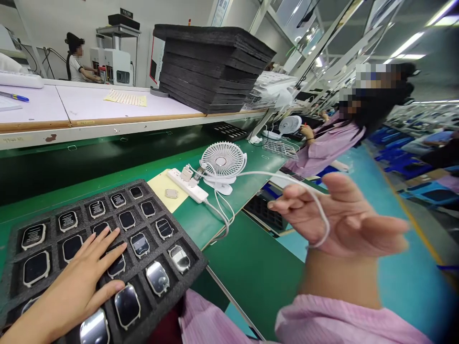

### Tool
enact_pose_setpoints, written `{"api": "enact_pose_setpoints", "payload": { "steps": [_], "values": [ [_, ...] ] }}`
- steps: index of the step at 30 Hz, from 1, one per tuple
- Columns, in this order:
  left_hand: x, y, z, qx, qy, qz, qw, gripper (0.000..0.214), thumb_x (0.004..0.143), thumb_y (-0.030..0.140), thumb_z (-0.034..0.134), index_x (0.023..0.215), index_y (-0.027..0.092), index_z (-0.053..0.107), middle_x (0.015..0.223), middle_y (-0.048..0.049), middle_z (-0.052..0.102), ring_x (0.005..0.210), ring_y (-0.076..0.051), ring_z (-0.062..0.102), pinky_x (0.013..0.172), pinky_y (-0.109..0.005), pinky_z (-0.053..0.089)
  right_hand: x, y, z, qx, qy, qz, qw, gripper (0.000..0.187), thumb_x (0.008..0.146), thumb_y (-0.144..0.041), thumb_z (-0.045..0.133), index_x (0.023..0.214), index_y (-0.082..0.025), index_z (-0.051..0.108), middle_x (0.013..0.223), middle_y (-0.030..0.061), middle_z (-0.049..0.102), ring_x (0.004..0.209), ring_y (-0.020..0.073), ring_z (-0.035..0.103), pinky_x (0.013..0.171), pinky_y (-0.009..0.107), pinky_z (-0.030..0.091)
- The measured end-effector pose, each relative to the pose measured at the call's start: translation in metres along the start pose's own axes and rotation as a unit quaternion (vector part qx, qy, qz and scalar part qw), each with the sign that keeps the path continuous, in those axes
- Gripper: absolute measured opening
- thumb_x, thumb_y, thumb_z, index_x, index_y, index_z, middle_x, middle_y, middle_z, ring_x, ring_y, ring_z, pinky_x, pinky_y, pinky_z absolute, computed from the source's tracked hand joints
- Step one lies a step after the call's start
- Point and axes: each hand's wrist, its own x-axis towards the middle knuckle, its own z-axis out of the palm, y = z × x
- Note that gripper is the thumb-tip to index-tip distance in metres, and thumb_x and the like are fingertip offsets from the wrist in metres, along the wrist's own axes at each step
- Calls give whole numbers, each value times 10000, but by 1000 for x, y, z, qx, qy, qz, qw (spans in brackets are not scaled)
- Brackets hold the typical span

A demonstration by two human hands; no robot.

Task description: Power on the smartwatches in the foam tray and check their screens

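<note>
My left hand (pixel 91 272) lies with its fingers spread over a black foam tray (pixel 191 260), its fingertips touching the watches in the middle. Square watch bodies with dark, glossy screens sit in the tray's compartments, among them a watch (pixel 128 306) beside my thumb. Some far-row screens, such as a lit watch (pixel 68 220), show lines of white text. My right hand (pixel 340 220) is raised to the right of the bench, palm turned up and fingers apart. A white cable (pixel 287 177) runs from the fan's side and curves across that palm; its end is hidden.
A white fan (pixel 224 160) and a power strip (pixel 188 186) stand on the green bench (pixel 251 165), near a yellow sheet (pixel 163 184) with a small pale part (pixel 171 193). Black foam trays (pixel 211 71) are stacked on the shelf. A co-worker in pink (pixel 330 143) sits beyond.
</note>
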Motion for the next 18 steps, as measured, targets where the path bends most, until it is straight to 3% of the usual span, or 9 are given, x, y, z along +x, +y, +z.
{"api": "enact_pose_setpoints", "payload": {
  "steps": [2,4,7,9,11,13,15,17,18],
  "values": [
    [5,4,-6,-17,1,-15,1000,565,955,528,515,1466,290,474,1555,-92,409,1409,-385,407,1027,-626,485,18,-13,10,12,-72,-46,996,468,788,-763,613,1204,-547,608,1170,-22,704,874,235,732,772,435,598],
    [12,10,-14,-46,1,-24,999,559,966,515,504,1485,317,439,1567,-71,400,1434,-365,375,1066,-616,455,31,-23,21,17,-139,-42,989,544,765,-787,618,1229,-505,601,1175,-15,709,779,208,739,684,378,613],
    [25,24,-28,-121,-21,-31,992,523,973,498,502,1473,352,448,1566,-41,415,1446,-340,369,1119,-587,412,40,-30,42,36,-182,-37,982,636,712,-786,680,1224,-414,629,1113,20,726,665,190,729,580,322,611],
    [38,37,-37,-197,-46,-53,978,557,967,493,520,1495,358,407,1598,-44,363,1456,-327,360,1146,-561,390,40,-32,62,73,-199,-66,975,484,817,-632,706,1236,-398,644,1134,17,721,738,196,748,627,318,625],
    [53,51,-43,-307,-66,-78,946,685,933,509,579,1541,338,313,1626,-76,302,1466,-315,343,1170,-525,367,40,-31,86,113,-215,-75,967,320,937,-389,666,1256,-388,649,1172,18,712,820,197,757,689,320,634],
    [68,66,-46,-460,-103,-84,878,753,898,524,624,1541,283,312,1541,-129,435,1388,-294,454,1140,-471,409,45,-27,108,134,-200,-44,970,291,975,-276,616,1257,-336,659,1208,49,702,844,204,760,693,323,642],
    [80,80,-46,-624,-189,-79,754,621,918,524,576,1440,213,452,1180,-124,686,1056,-230,666,951,-387,536,56,-17,119,131,-157,-6,979,287,966,-326,634,1248,-284,661,1249,85,682,858,219,758,680,338,652],
    [85,90,-45,-715,-247,-108,645,486,924,519,540,1245,156,570,813,-47,685,701,-147,643,698,-276,533,70,-2,115,103,-106,24,989,343,929,-395,677,1243,-261,657,1288,92,659,898,227,750,706,356,657],
    [86,93,-45,-737,-248,-136,614,432,916,508,540,1142,144,593,726,-14,641,605,-115,585,618,-236,486,76,7,109,84,-85,39,992,374,906,-418,700,1243,-262,657,1303,87,649,924,230,745,730,365,657]
  ]
}}
